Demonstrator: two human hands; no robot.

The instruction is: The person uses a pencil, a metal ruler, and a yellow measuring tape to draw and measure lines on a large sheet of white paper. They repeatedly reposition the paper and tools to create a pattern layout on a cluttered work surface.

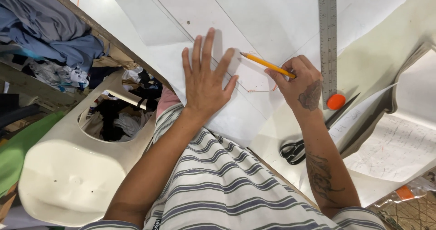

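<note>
Two hands: right hand [297,82] fingers pinch a pencil [268,65]; left hand [205,82] fingers splay flat on paper [254,21].

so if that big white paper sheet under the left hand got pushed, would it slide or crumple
The paper sheet lies flat and thin, so it would probably slide easily and buckle if shoved from an edge. The left hand, spread flat on it, likely pins it. The steel ruler lying across it may add some hold.

I see left hand [205,82] flat, fingers [208,43] spread, palm down. Right hand [297,82] pinched closed, thumb against fingertips. Both forearms extended forward.
</note>
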